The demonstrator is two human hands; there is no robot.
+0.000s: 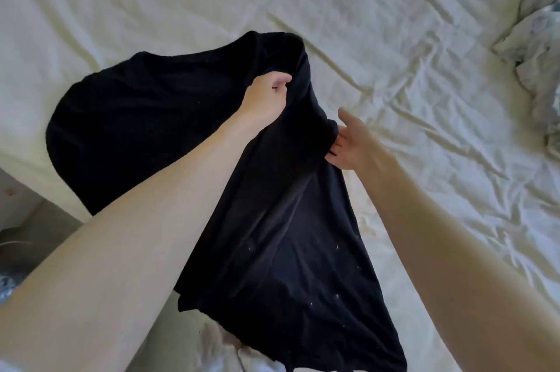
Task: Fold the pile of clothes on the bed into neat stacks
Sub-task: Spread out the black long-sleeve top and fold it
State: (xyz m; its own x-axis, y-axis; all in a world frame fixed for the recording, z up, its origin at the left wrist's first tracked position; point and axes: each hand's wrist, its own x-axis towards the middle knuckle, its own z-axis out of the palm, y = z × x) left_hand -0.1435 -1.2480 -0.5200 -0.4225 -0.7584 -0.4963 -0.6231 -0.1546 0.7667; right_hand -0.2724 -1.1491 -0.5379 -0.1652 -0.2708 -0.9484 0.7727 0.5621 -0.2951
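Here, a person folding laundry works on a black garment (pixel 181 117), apparently a T-shirt, spread across the centre and lower middle of the frame on a bed (pixel 394 38) covered in a creased, pale cream sheet. The left hand (pixel 266 96), at centre frame, has its fingers curled around a bunched fold of the dark cloth and lifts it off the bed. The right hand (pixel 353 141), just right of centre, is relaxed with fingers extended, its fingertips touching the garment's edge; whether they pinch the fabric cannot be told.

The step in hand appears to be arranging a single shirt for its first fold: part of it lies fairly flat at centre left, while the rest hangs in a loose drape toward the bottom of the frame. The next move likely calls for the right hand to secure the edge so both hands can draw the cloth taut and lay it flat.

The fabric looks soft, matte and thin, flecked with a few specks of pale lint. A rumpled heap of pale, patterned bedding (pixel 536 47) sits at the right edge.
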